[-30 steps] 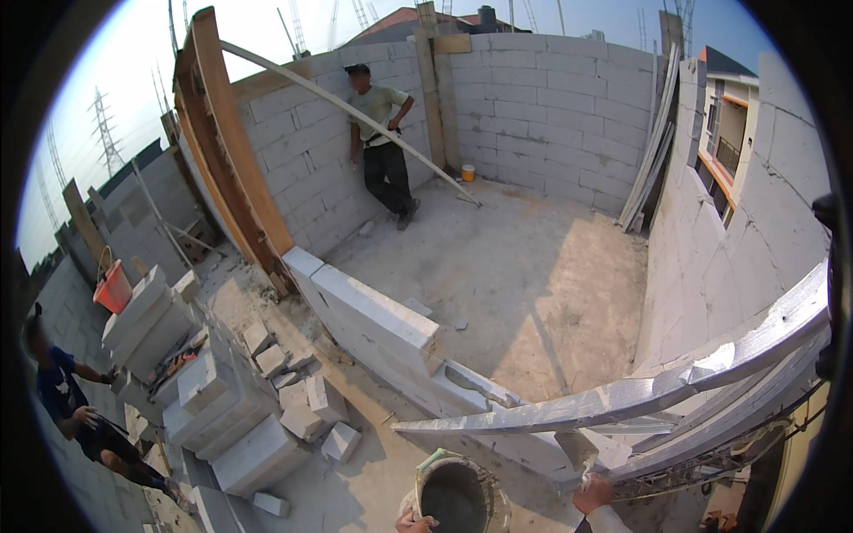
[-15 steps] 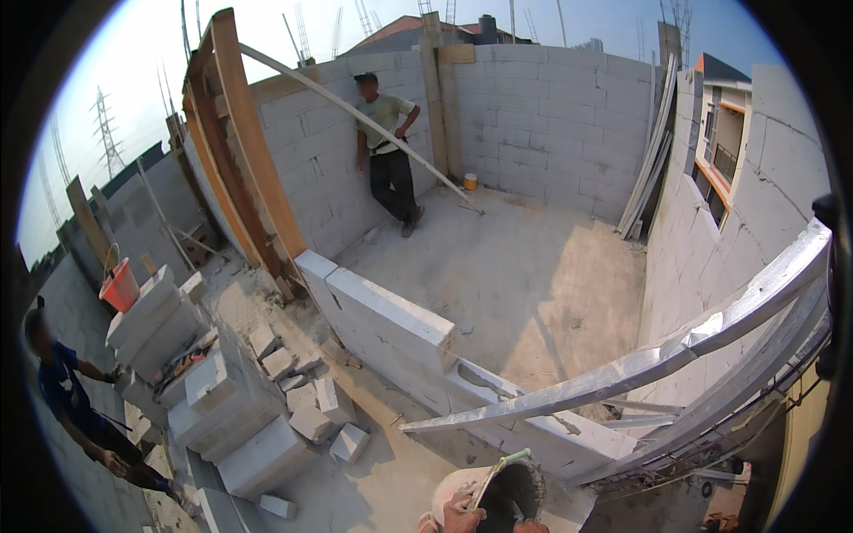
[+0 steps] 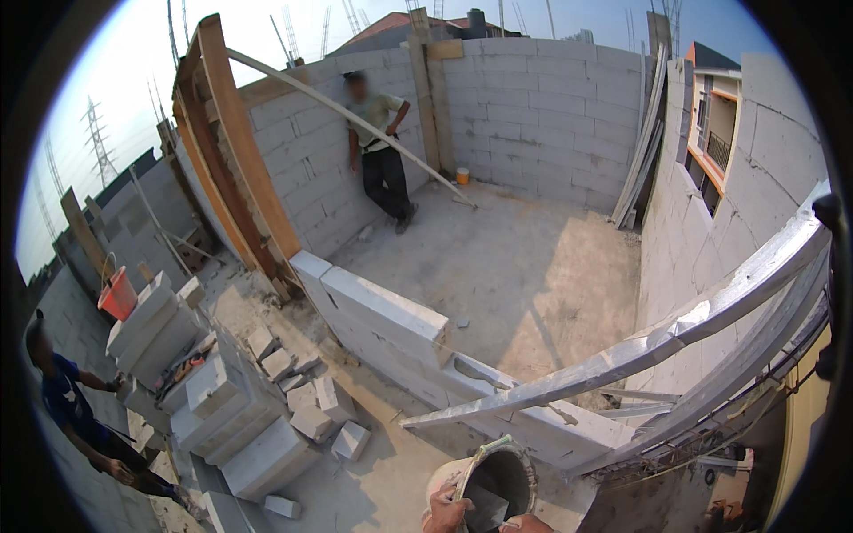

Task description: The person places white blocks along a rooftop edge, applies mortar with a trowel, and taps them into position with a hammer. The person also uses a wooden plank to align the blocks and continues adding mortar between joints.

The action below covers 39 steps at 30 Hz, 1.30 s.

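Observation:
At the bottom edge a pale, mortar-caked bucket (image 3: 438, 480) is tilted, its dark inside showing. My left hand (image 3: 449, 509) grips the near left side of its rim. My right hand (image 3: 524, 524), partly cut off by the frame, is low at the bucket's mouth, closed on a trowel whose grey blade (image 3: 487, 508) is inside. Just beyond the bucket runs a low wall of pale blocks (image 3: 378, 311) with rough mortar on its lower step, crossed by a long silvery metal bar (image 3: 604, 373).
A person in dark blue (image 3: 67, 400) stands left beside stacked blocks (image 3: 258, 457), rubble and a red bucket (image 3: 118, 295). Another person (image 3: 382, 169) leans on the far block wall behind a slanting pole (image 3: 320, 98). A timber formwork (image 3: 227, 160) stands left; more bars curve along the right.
My right hand has moved left and down from beside the low wall, bringing the trowel into the bucket. The bucket has tipped; my left hand moved slightly right with it.

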Tool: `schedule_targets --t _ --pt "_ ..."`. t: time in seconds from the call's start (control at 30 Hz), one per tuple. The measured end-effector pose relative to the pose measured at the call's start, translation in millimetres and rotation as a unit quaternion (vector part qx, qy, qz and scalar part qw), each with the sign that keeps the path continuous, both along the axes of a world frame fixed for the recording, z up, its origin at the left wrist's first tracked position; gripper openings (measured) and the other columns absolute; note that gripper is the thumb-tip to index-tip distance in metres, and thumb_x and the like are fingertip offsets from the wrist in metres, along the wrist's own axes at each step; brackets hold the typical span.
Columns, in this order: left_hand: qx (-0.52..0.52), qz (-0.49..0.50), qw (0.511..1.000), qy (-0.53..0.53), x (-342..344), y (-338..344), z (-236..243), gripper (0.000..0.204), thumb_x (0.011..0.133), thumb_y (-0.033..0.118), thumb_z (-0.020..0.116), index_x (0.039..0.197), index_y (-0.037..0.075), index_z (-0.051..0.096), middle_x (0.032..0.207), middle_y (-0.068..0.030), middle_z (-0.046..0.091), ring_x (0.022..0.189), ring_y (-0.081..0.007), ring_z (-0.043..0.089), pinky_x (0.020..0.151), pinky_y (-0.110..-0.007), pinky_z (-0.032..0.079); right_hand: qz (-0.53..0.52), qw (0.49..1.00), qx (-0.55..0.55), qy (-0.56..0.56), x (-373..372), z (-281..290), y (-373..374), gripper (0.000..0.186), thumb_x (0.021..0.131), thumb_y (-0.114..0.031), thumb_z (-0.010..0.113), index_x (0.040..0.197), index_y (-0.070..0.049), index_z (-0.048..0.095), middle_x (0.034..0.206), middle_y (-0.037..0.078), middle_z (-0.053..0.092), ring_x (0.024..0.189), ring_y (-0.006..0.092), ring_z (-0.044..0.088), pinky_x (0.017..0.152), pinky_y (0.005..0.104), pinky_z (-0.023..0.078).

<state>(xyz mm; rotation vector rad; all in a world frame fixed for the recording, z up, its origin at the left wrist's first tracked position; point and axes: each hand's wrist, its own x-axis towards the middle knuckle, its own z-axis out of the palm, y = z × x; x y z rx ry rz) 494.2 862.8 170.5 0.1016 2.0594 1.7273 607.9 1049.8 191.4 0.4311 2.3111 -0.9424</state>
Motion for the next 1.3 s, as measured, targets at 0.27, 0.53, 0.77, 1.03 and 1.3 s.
schedule_targets --t 0.27,0.53,0.77,1.03,1.3 --pt "0.114 0.145 0.981 -0.059 -0.6 14.0 15.2 0.037 0.063 -0.012 0.059 0.098 -0.009 0.072 0.094 -0.0107 0.070 0.074 -0.0197 0.066 0.064 -0.030 0.057 -0.187 0.925 -0.301 -0.139 27.5 26.6 46.3 0.041 0.095 -0.044 0.067 0.107 -0.005 0.071 0.079 -0.003 0.058 0.059 0.0064 0.050 0.051 0.0244 0.040" --pt "0.158 0.196 0.962 -0.106 1.7 8.9 10.0 0.035 0.066 -0.009 0.057 0.100 -0.003 0.065 0.087 -0.0011 0.065 0.073 -0.0125 0.060 0.069 -0.026 0.050 -0.292 0.883 -0.368 0.012 60.4 12.7 129.6 0.030 0.094 -0.027 0.064 0.101 0.001 0.069 0.074 0.001 0.057 0.059 0.0098 0.051 0.053 0.0273 0.040" --pt "0.139 0.274 0.944 -0.124 5.3 -3.0 22.3 0.047 0.064 -0.009 0.054 0.110 -0.004 0.062 0.096 -0.0062 0.065 0.081 -0.0197 0.064 0.078 -0.029 0.054 -0.208 0.960 0.137 0.129 30.2 -43.6 214.7 0.029 0.087 -0.023 0.062 0.103 0.001 0.068 0.092 0.016 0.067 0.085 0.0267 0.067 0.076 0.0384 0.053" --pt "0.133 0.295 0.939 -0.113 11.4 -33.5 28.7 0.058 0.062 -0.010 0.052 0.119 -0.006 0.060 0.101 -0.0083 0.064 0.087 -0.0232 0.064 0.079 -0.034 0.054 -0.155 0.926 0.342 0.045 -23.5 -82.5 236.9 0.034 0.085 -0.011 0.062 0.116 0.000 0.065 0.115 0.022 0.064 0.115 0.0369 0.064 0.095 0.0484 0.053" --pt "0.137 0.333 0.927 -0.109 6.7 -66.3 35.9 0.060 0.060 -0.008 0.053 0.119 -0.005 0.059 0.103 -0.0098 0.064 0.089 -0.0256 0.064 0.082 -0.036 0.054 -0.317 0.898 0.285 0.113 -6.1 -105.6 196.7 0.023 0.088 -0.015 0.063 0.103 0.001 0.067 0.100 0.019 0.069 0.097 0.0313 0.070 0.079 0.0441 0.057"
